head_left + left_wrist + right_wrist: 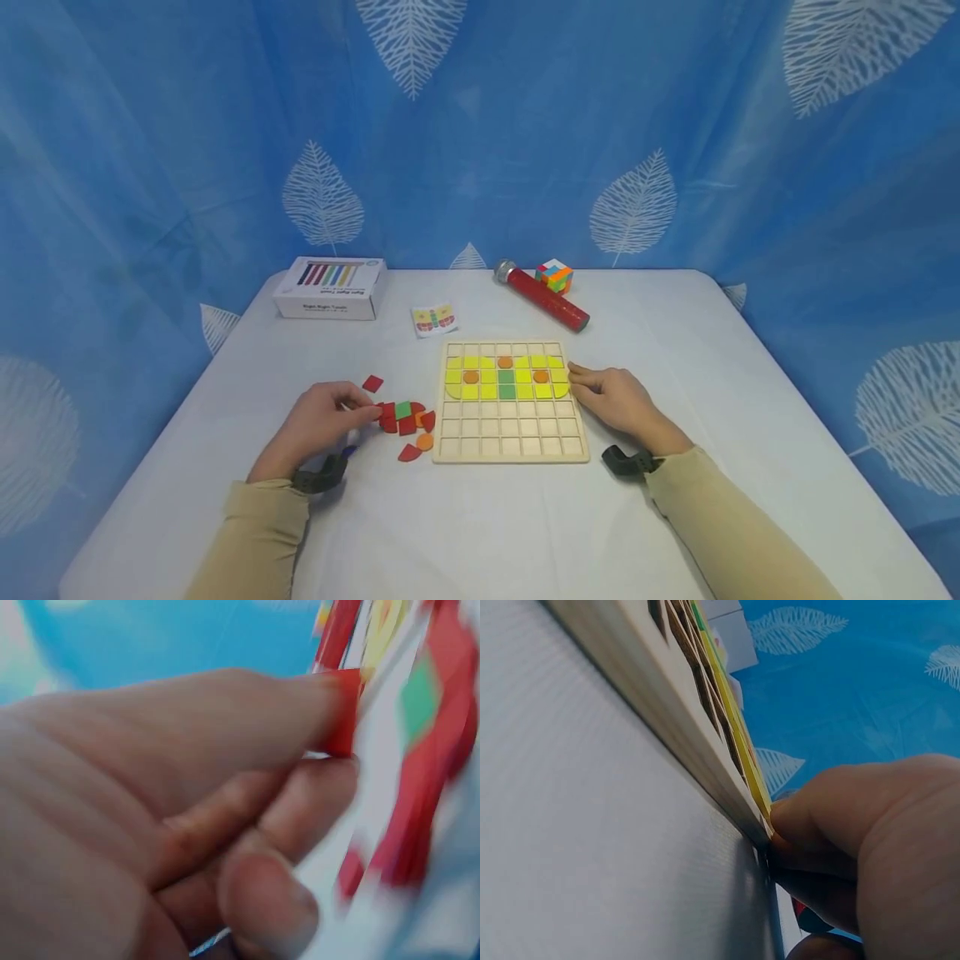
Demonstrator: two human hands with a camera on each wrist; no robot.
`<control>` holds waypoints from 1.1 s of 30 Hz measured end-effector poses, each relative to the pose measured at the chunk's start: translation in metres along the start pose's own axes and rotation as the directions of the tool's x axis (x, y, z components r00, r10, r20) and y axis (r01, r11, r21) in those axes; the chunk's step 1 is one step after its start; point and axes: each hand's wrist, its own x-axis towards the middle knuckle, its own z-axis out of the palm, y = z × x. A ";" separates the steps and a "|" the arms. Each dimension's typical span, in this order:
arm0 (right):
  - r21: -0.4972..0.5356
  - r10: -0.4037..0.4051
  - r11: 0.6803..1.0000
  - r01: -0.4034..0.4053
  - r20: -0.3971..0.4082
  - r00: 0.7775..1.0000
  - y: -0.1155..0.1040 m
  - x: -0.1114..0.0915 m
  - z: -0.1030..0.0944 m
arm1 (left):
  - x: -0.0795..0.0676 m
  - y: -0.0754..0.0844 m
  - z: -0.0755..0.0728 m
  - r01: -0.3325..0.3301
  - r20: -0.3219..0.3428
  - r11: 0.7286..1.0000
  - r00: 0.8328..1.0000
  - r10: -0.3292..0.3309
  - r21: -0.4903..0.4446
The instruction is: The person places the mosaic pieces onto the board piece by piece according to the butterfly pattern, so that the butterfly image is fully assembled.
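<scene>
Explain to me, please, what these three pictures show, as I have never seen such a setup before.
There is no machine here, only a person's bare hands. The wide picture comes from a camera worn on the head, looking forward and down; the two close-ups come from cameras worn on the left and right wrists.

On the white table lies a wooden grid board, partly filled with yellow, orange and green tiles. Loose tiles lie beside it. Behind are a small picture card, a white box, a red microphone and a puzzle cube.

The left hand pinches a red tile; the right hand touches the board's edge.
</scene>
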 end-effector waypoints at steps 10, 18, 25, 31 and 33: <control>-0.030 -0.026 0.999 0.026 -0.011 1.000 0.000 0.002 -0.005 | 0.010 0.075 0.050 -0.080 -0.033 0.995 0.996 0.078 -0.065; -0.010 -0.018 1.000 0.019 0.016 1.000 -0.001 0.002 -0.001 | 0.021 0.078 0.074 -0.050 -0.031 0.986 0.998 0.055 0.157; -0.030 -0.002 1.000 0.002 -0.002 1.000 -0.001 0.001 -0.002 | 0.022 0.073 0.086 -0.075 -0.061 0.975 0.994 0.090 0.209; -0.033 -0.004 0.999 0.004 0.000 1.000 -0.002 0.001 -0.002 | 0.022 0.075 0.089 -0.076 -0.069 0.971 0.993 0.094 0.228; -0.032 -0.004 0.999 0.004 -0.003 1.000 -0.002 0.001 -0.001 | 0.022 0.074 0.090 -0.092 -0.072 0.962 0.991 0.114 0.259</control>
